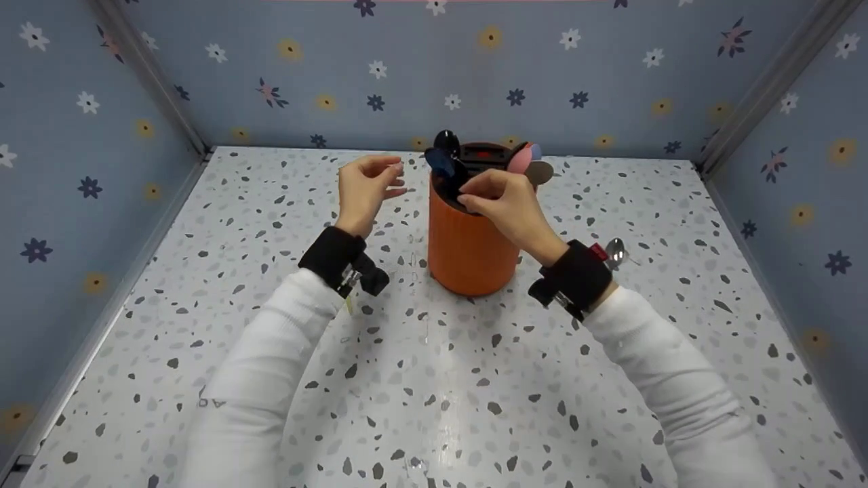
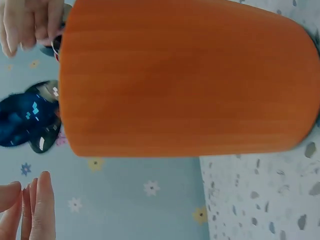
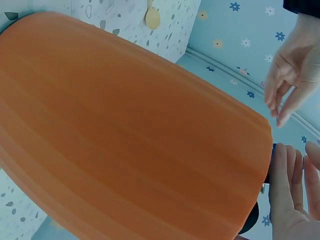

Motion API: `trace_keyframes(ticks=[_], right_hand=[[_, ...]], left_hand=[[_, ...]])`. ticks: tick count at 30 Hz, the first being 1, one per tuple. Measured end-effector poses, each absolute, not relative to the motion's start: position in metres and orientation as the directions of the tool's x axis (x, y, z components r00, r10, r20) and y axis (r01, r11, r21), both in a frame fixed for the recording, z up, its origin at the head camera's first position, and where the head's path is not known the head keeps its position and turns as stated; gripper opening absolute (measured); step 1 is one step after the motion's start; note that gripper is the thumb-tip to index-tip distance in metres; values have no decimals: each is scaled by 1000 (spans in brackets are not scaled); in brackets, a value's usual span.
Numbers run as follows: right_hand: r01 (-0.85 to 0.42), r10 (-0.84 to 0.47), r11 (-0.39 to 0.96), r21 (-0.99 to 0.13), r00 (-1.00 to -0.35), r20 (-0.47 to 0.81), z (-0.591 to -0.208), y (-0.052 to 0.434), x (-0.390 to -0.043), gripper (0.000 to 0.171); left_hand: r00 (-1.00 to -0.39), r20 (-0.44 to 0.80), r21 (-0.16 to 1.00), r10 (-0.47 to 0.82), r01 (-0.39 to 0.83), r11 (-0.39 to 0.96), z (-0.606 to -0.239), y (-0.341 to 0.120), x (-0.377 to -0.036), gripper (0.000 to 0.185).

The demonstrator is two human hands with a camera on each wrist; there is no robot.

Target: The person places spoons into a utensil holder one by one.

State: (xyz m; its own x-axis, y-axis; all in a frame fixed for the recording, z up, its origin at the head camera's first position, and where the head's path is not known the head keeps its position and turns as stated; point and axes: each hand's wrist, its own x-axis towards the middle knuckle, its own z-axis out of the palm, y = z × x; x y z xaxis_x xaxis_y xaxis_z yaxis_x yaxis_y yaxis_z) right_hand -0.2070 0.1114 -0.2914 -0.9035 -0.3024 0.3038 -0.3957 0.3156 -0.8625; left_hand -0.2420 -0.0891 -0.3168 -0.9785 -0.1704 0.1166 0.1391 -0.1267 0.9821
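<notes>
The right hand [image 1: 505, 203] is pinching a dark handle just under its fingertips at the orange holder's [image 1: 466, 251] rim; the left hand [image 1: 366, 186] is hovering beside it, fingers loose.

- Head view: looks forward and down from above onto the table [image 1: 434, 407], taking in both arms, the holder [image 1: 468, 244] mid-table and the walls behind.
- Left wrist view: very near the holder [image 2: 190, 80], turned sideways so it fills most of the picture.
- Right wrist view: equally near, tilted, facing the holder [image 3: 125, 140].
- All three share the holder; each wrist view also catches the other hand.
</notes>
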Motion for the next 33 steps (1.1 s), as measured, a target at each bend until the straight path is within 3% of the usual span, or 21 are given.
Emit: trace_keyframes(ticks=[9, 20, 33], right_hand=[[-386, -380, 248, -888, -882, 278, -320, 116, -203, 16], [-361, -446, 271, -892, -868, 216, -338, 115, -188, 16], [-330, -466, 315, -890, -871, 158, -347, 120, -171, 15]], left_hand=[[-972, -15, 996, -236, 6, -89, -356, -119, -245, 21], [-934, -184, 982, -305, -187, -21, -398, -146, -248, 24], [-897, -235, 946, -375, -300, 123, -436, -170, -243, 28]])
